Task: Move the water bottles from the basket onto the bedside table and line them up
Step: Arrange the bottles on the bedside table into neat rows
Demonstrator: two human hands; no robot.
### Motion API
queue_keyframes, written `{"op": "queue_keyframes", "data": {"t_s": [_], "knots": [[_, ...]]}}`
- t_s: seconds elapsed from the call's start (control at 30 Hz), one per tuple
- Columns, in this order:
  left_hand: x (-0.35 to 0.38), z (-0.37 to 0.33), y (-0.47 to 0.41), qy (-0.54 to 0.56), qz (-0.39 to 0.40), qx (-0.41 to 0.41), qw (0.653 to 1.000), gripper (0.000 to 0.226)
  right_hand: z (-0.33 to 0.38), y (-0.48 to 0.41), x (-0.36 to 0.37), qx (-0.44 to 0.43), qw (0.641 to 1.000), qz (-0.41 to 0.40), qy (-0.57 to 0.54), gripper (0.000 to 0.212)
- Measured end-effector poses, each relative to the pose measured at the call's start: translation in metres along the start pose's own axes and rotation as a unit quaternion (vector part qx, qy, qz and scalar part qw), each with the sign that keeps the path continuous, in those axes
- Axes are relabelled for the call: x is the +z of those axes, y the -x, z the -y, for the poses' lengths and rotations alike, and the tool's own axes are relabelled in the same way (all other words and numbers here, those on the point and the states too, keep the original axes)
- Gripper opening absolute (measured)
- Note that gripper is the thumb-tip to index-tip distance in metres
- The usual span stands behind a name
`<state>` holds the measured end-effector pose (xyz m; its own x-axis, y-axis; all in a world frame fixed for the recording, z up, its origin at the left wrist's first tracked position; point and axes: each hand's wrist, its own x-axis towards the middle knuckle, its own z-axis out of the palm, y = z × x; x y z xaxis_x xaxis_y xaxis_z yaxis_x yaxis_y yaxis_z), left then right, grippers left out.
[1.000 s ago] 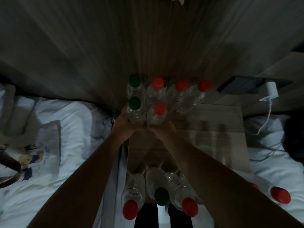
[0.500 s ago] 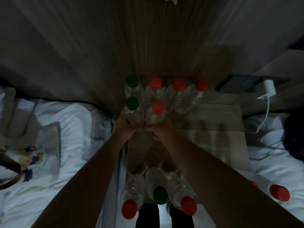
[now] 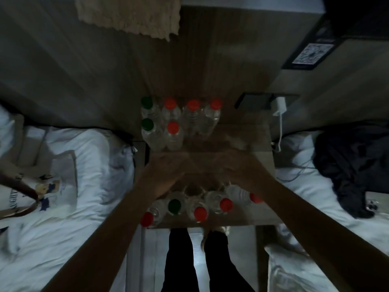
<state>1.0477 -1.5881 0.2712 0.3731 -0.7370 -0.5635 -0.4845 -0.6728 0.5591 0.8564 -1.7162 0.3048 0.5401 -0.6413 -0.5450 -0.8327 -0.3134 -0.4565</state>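
Note:
Several clear water bottles stand on the wooden bedside table (image 3: 261, 144). At the back, against the wall, a green-capped bottle (image 3: 147, 106) leads a row of three red-capped ones. In front of them stand a second green-capped bottle (image 3: 149, 131) and a red-capped bottle (image 3: 174, 133). Another row of several bottles (image 3: 200, 209) stands along the table's near edge. My left hand (image 3: 166, 175) and my right hand (image 3: 237, 167) hover blurred over the middle of the table, fingers stretched out, holding nothing.
White beds flank the table, the left one with a printed tote bag (image 3: 48, 186), the right one with dark clothing (image 3: 353, 169). A white charger (image 3: 279, 106) hangs plugged at the wall with its cable trailing down. My legs (image 3: 197, 260) stand before the table.
Both hands let go of the green-capped and red-capped bottles in the second row and drew back toward me. The camera tilted, so the near row shows higher in view.

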Motion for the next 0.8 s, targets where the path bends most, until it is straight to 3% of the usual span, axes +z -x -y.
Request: {"op": "queue_keyframes", "data": {"t_s": [0.17,0.3,0.53,0.8], "knots": [[0.041,-0.054,0.043,0.020,0.027,0.057,0.998,0.071,-0.050,0.062,-0.021,0.024,0.998,-0.052,0.039,0.040],[0.072,-0.093,0.063,-0.034,0.068,0.069,0.995,0.047,-0.086,0.085,-0.022,0.039,0.998,-0.038,0.024,0.041],[0.126,-0.122,0.057,-0.125,0.019,0.150,0.981,0.048,-0.124,0.091,-0.015,0.035,0.999,-0.036,0.016,0.041],[0.150,-0.130,0.044,-0.178,-0.003,0.143,0.974,0.038,-0.146,0.083,-0.004,0.008,0.997,-0.026,0.075,0.031]]}}
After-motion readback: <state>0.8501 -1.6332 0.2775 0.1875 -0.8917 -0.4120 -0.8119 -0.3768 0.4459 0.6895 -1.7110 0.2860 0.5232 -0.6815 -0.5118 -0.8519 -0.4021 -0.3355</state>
